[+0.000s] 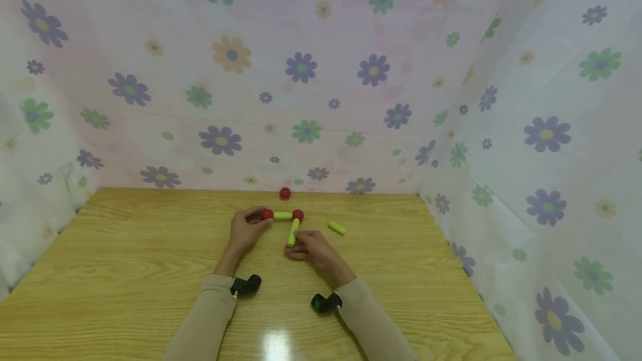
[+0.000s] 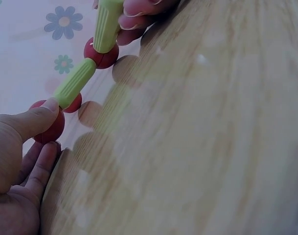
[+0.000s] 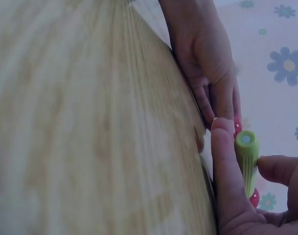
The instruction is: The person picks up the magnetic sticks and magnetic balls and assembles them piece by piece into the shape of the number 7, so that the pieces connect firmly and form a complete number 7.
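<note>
My left hand pinches a red ball between thumb and fingers. From that ball a light green rod runs right to a second red ball. A second green rod joins that ball and points toward me; my right hand holds it between thumb and fingers. In the right wrist view, the free end of this green rod shows a small silvery disc. Both hands rest low, close to the wooden table.
A loose red ball lies at the table's back edge, near the flowered cloth. One more green rod lies to the right of the right hand. Black wrist cameras sit on both wrists.
</note>
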Available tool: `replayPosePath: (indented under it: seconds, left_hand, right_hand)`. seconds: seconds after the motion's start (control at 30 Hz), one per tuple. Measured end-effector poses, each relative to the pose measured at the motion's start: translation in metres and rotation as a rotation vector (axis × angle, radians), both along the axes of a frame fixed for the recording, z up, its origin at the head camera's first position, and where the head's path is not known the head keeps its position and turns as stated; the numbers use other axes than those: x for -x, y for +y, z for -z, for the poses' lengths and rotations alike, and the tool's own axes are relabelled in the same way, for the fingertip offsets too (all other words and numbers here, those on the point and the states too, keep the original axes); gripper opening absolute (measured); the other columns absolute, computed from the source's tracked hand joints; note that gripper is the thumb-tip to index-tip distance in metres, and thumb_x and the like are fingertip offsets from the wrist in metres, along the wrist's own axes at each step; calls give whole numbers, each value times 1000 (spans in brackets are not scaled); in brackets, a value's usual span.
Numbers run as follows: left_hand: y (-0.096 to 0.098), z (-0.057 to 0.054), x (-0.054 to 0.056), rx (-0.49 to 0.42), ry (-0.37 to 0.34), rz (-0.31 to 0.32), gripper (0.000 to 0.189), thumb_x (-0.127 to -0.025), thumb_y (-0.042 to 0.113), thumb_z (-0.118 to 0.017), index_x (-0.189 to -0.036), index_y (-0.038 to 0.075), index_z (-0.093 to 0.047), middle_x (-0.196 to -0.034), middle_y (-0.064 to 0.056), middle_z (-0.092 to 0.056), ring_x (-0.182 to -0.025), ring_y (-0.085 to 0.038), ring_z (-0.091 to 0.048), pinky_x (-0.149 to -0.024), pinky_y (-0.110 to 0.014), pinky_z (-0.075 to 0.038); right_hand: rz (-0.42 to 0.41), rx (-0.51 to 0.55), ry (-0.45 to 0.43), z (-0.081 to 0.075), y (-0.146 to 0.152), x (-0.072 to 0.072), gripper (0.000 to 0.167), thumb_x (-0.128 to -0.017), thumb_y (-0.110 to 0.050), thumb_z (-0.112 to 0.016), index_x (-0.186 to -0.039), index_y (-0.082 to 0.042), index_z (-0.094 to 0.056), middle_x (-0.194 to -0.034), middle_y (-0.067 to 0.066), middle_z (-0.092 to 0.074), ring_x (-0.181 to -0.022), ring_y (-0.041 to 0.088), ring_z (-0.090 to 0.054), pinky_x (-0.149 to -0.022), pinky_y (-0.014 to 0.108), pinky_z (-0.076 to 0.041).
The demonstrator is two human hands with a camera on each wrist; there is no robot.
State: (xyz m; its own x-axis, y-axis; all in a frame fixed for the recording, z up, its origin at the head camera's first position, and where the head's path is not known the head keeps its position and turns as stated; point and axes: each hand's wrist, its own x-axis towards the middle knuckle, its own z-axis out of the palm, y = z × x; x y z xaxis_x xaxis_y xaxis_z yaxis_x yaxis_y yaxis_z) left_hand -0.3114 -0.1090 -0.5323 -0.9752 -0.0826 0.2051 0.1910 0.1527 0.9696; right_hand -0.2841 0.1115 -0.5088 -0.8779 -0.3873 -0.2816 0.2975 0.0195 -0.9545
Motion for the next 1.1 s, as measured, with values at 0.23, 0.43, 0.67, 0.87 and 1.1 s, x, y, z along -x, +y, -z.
replayPosePath:
  seconds: [0.23,0.43,0.67,0.87,1.1]
  left_hand:
    - [2,-1,-1,3,-11,-2,44,-88,5,-80,-128,-5,-67,-123,-26,-67,-111,-37,-65,-83,-13,-53]
    - [2,-3,-2,11,-14,-6,44,-88,4,-80,-129,-6,-66,-124,-26,-67,-112,-37,-65,-82,-11,-52]
    - [2,-2,-1,18,1,-15,43,-87,5,-80,-127,-6,-68,-121,-26,-68,-109,-37,-66,-81,-11,-52]
    - [1,-1,-1,41,6,-24,42,-87,6,-80,-126,-5,-69,-120,-25,-69,-107,-35,-66,-84,-18,-55]
    - [0,-1,-1,38,-4,-6,41,-89,8,-80,-127,-3,-69,-121,-22,-68,-109,-32,-65,-85,-16,-54]
  right_hand:
    - [-5,-62,17,-1,3,-8,41,-110,-21,-44,-127,14,-58,-99,16,-73,-81,12,-72,-80,28,-61]
    - [-31,-106,53,-3,5,-16,48,-110,-21,-45,-144,14,-44,-108,21,-73,-85,14,-73,-81,30,-61]
    - [-45,-141,77,-6,8,-21,52,-109,-22,-49,-147,13,-40,-106,20,-72,-87,17,-73,-81,31,-62]
    - [-72,-177,76,-8,15,-25,53,-109,-28,-51,-144,11,-44,-104,18,-72,-84,17,-74,-76,30,-62]
    - [-99,-212,155,-9,29,-25,46,-108,-29,-51,-138,6,-52,-105,17,-71,-80,15,-72,-67,28,-61]
